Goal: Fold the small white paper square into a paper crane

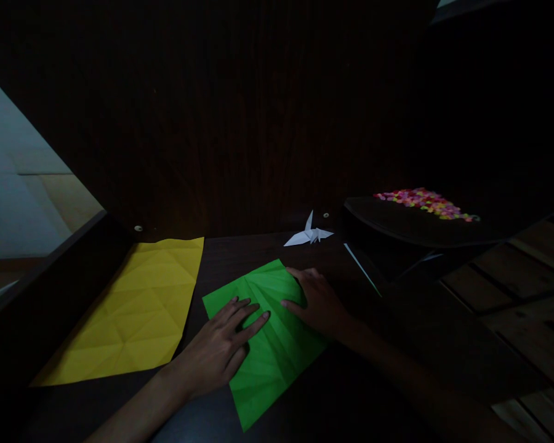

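Yellow sheet lies left, white crane behind, on the dark desk. Left hand and right hand, fingers spread, press flat the creased green sheet.

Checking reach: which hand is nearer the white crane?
Right. The right hand lies flat on the green sheet just in front of the white crane; the left hand rests farther back and to the left.
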The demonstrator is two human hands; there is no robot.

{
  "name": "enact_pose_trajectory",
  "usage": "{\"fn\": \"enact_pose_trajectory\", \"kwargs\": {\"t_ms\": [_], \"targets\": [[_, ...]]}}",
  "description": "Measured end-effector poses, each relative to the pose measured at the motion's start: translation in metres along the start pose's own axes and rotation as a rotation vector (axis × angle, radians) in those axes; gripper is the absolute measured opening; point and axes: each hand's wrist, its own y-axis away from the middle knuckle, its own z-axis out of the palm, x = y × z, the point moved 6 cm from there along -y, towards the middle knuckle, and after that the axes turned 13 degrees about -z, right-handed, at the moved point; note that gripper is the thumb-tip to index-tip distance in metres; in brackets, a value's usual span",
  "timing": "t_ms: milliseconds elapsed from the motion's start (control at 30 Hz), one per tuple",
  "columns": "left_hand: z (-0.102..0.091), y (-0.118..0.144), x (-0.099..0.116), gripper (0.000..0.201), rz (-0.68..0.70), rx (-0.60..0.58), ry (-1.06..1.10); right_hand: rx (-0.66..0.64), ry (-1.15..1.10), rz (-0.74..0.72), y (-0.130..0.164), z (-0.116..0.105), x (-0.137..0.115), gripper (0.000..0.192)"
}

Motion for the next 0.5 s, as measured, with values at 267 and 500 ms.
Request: {"fn": "enact_pose_trajectory", "kwargs": {"t_ms": [267, 500], "targets": [[-0.0038, -0.0041, -0.0023, 0.047, -0.091, -0.023, 0.129, 0.065, -0.156, 0.004, 0.0032, 0.0006, -0.0028, 0.070], [-0.0061, -0.0054, 0.0012, 0.040, -0.051, -0.010, 0.112, 0.144, -0.344, 0.015, 0.0026, -0.0031, -0.0031, 0.070]]}}
